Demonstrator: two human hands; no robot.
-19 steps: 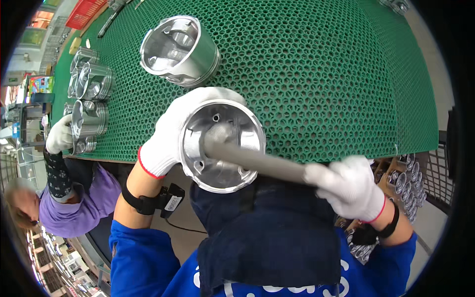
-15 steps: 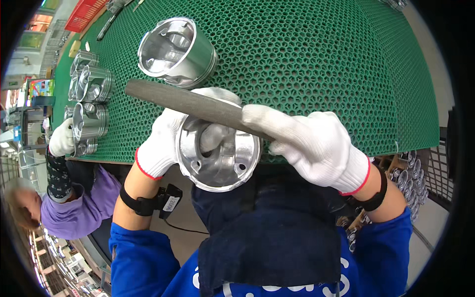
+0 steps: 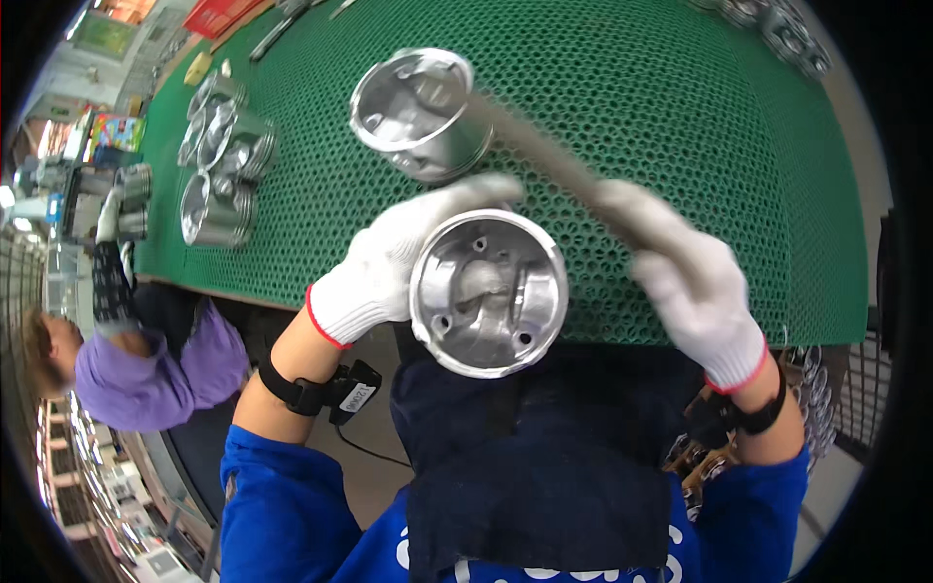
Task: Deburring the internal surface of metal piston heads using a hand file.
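With the held part taken as the clock's centre: a hollow, silver metal, cup-shaped piece (image 3: 496, 325) is gripped by the left hand (image 3: 374, 262), which is covered by a white knit glove with a red cuff edge. It's seen at the near edge of the green honeycomb mat (image 3: 641, 117), open end turned up, so the holes inside get shown off. The outer wall is wrapped from about 9 round to 12, hand spread about as wide as the part; fingertips are mostly hidden, so how hard it's squeezed can't be told.

Over at 3, a long, dull grey-brown bar (image 3: 554, 160) is clutched in the right hand (image 3: 685, 277), same sort of glove, fingers curled round it. The bar is slanted up and left, kinda blurred, and its far end is seen over the rim of a second silver metal cup (image 3: 428, 151), stood on the mat at 11. Whether those two are touching can't be told.

More silver metal cups (image 3: 233, 146) are bunched at 10, and a red plastic tray (image 3: 216, 15) is parked farther out, between 10 and 11. Between 9 and 10, a co-worker's white-gloved hand (image 3: 109, 216) can be spotted beside other metal parts.
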